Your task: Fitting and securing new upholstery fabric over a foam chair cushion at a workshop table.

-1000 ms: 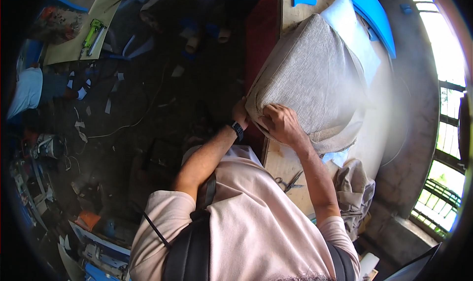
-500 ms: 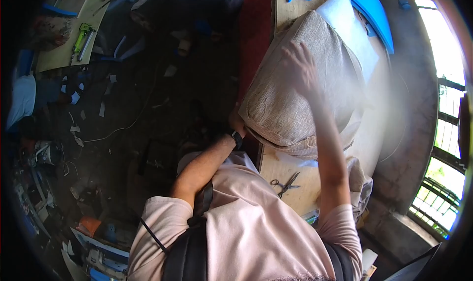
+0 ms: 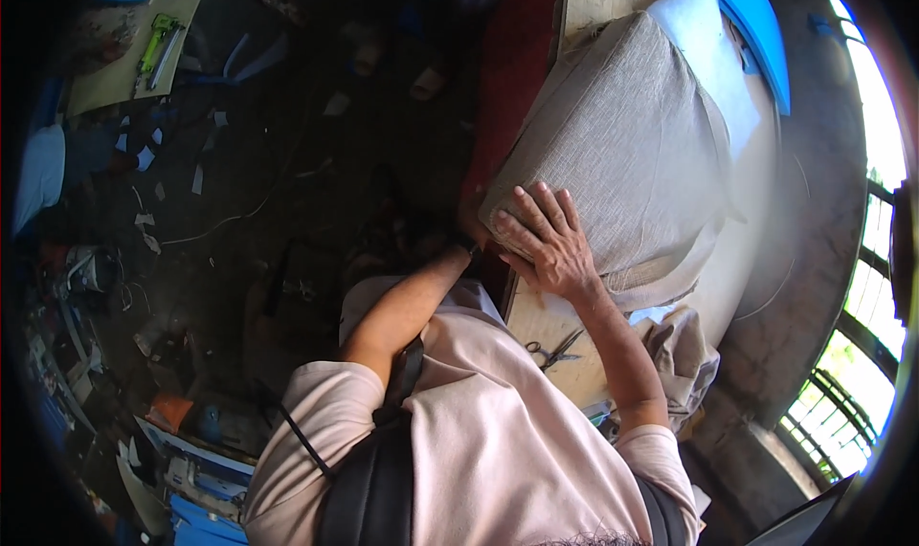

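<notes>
Touching grey fabric [image 3: 627,134] (fingers [image 3: 550,208] spread), the right hand [image 3: 563,257] has drawn nearer.

From where I stand I count two hands, one left hand [image 3: 473,221] and one right hand [image 3: 557,249]; one fabric-covered block [image 3: 622,130]; one pair of scissors [image 3: 556,353]; one crumpled cloth [image 3: 685,356]; one long curved blue panel [image 3: 763,48]; one green tool [image 3: 153,45]. The pale floor scraps are several, too dim to number.

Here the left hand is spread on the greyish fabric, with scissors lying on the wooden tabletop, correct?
Wrong hand: the head view shows the right hand spread on the greyish fabric; the scissors do lie on the wooden tabletop.
</notes>
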{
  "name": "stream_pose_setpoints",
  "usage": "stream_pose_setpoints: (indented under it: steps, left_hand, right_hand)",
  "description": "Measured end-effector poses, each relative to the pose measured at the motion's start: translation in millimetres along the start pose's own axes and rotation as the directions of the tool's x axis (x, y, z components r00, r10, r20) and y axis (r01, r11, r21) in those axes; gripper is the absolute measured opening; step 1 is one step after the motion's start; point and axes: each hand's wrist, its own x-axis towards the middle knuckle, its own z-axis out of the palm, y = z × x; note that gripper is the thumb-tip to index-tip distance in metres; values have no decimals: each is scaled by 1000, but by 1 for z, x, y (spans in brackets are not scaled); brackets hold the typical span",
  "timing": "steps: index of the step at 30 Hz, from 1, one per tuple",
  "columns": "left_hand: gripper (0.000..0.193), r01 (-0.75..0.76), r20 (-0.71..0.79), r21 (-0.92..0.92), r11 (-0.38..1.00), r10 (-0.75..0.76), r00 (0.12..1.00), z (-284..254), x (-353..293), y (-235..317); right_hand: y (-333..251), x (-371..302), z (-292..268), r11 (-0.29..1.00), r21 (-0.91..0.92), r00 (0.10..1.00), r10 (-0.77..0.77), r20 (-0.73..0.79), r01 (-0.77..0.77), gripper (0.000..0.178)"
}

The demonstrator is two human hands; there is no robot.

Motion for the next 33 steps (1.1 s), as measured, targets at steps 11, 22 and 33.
stream_pose_setpoints:
  steps: [11,22,33]
  left_hand:
    - [36,392,352,-918,63,-330,876,-32,-13,20]
    - [32,214,201,-780,588,-89,976,-45,-9,6]
    - [45,150,-121,-698,700,-322,939,-19,-10,29]
  right_hand:
    - [-6,25,-8,991,124,997,52,-61,-44,70]
    - [0,28,6,945,306,988,-80,-135,119,17]
    - [-19,3,-56,998,54,760,24,-649,14,69]
